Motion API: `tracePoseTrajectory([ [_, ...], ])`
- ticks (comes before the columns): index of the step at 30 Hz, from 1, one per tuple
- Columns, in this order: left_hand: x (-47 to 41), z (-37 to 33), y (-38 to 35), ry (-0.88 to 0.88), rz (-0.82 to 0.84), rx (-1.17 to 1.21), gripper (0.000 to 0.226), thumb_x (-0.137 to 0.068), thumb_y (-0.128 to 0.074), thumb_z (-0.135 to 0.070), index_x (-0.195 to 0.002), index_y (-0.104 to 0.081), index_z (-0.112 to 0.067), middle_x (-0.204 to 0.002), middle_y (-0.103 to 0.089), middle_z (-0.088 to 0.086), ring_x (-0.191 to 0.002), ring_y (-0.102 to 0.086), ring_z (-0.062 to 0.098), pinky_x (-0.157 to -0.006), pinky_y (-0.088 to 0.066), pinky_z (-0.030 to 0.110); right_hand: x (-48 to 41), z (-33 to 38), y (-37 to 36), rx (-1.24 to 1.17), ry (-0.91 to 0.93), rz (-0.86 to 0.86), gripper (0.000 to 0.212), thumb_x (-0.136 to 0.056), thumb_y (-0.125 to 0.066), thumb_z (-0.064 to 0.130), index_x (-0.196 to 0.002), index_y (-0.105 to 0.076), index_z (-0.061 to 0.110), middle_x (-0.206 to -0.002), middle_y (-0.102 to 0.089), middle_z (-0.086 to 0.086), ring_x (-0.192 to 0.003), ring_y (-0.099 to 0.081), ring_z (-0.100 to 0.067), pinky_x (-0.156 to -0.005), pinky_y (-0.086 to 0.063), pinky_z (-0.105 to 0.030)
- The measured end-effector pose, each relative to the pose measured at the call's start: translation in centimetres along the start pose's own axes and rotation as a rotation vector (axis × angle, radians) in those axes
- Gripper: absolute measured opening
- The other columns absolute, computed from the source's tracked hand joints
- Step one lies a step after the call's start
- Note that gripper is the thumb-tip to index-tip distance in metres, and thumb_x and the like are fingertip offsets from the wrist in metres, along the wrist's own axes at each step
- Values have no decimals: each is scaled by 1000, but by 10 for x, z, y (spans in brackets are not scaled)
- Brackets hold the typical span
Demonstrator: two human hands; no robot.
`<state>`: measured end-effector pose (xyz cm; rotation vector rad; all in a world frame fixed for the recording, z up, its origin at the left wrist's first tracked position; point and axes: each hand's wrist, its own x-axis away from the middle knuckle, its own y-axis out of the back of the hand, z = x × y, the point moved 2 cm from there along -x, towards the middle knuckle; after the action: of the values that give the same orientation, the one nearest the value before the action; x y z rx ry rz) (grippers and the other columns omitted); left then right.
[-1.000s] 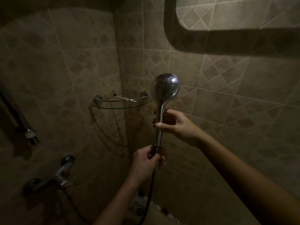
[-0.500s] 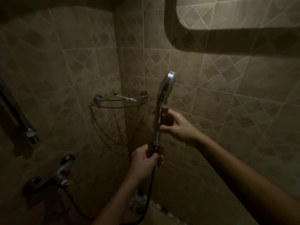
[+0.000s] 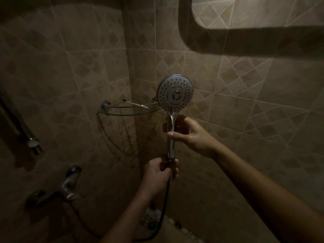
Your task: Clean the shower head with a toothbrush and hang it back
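The chrome shower head (image 3: pixel 175 93) stands upright in front of the tiled corner, its round nozzle face turned toward me. My right hand (image 3: pixel 187 133) grips the middle of its handle. My left hand (image 3: pixel 160 172) holds the handle's lower end, where the dark hose (image 3: pixel 165 204) joins and hangs down. A thin toothbrush (image 3: pixel 135 103) lies on the glass corner shelf (image 3: pixel 122 112), just left of the shower head.
A chrome mixer tap (image 3: pixel 67 187) is mounted on the left wall, low down. The wall rail with its holder (image 3: pixel 33 143) sits further left. A floor drain (image 3: pixel 151 223) lies below the hands. The room is dim.
The shower head has been rotated about its handle: its back faced me, then its edge, and now its nozzle face. Both hands kept their grip.
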<state>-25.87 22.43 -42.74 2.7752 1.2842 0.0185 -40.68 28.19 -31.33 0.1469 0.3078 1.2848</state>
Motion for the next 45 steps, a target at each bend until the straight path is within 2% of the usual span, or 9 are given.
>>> tracePoseTrajectory([
  [4,-1,0,0,2,-18,-63,23,-85,-72,-35,-87,-75,-12,-81,-78,9,-79,-77,27,-78,-61,56,-2,3,5,-2,60,-45,41,-85,-71,-5,-120,-59,12,-115,-70,-8,-108,-70,-17,-92,-58,-35],
  [8,2,-1,-4,48,-2,-59,21,-89,-71,-27,-88,-76,-7,-82,-79,10,-80,-78,22,-81,-62,51,-3,4,5,150,145,-89,44,-81,-79,5,-121,-62,14,-108,-70,-2,-99,-71,-13,-82,-59,-30],
  [14,3,-3,-8,26,6,-38,30,-88,-70,-38,-84,-78,-10,-80,-79,10,-79,-77,26,-82,-61,54,3,0,12,-49,101,47,37,-92,-64,2,-128,-58,6,-124,-65,-15,-116,-65,-24,-99,-55,-38],
  [21,4,-3,-17,-5,-14,-63,9,-92,-68,-21,-93,-73,-14,-83,-78,7,-80,-77,20,-82,-62,51,3,0,12,200,147,-125,34,-78,-84,23,-103,-62,17,-86,-63,1,-74,-62,-6,-68,-54,-23],
  [28,5,-3,-17,-72,22,-101,12,-95,-64,-20,-88,-74,-22,-80,-76,5,-79,-75,23,-79,-62,48,13,1,18,36,125,26,32,-91,-69,9,-122,-62,6,-120,-67,-15,-112,-66,-24,-100,-54,-37],
  [37,7,7,-16,-48,-22,-121,22,-80,-70,-39,-82,-74,-17,-76,-77,9,-73,-76,28,-73,-61,56,11,-4,11,301,45,-213,37,-77,-84,35,-101,-61,19,-94,-63,6,-81,-64,-5,-68,-52,-23],
  [40,7,7,-17,-74,-10,-99,11,-90,-67,-22,-85,-74,-15,-75,-76,9,-74,-75,30,-73,-61,54,15,-5,10,126,66,-57,20,-89,-74,22,-105,-64,16,-96,-68,4,-88,-69,-4,-77,-56,-26],
  [42,7,9,-17,-93,-13,-78,11,-92,-66,-19,-85,-74,-17,-74,-75,9,-72,-73,29,-73,-60,57,17,-7,11,10,41,-14,23,-90,-71,14,-111,-63,14,-108,-70,-2,-103,-70,-18,-91,-58,-37],
  [45,9,9,-17,-89,-4,-74,11,-92,-66,-19,-87,-75,-18,-76,-76,9,-74,-74,28,-74,-61,52,17,-6,13,97,-8,-79,34,-82,-80,22,-110,-61,20,-109,-69,-1,-99,-70,-16,-88,-60,-36],
])
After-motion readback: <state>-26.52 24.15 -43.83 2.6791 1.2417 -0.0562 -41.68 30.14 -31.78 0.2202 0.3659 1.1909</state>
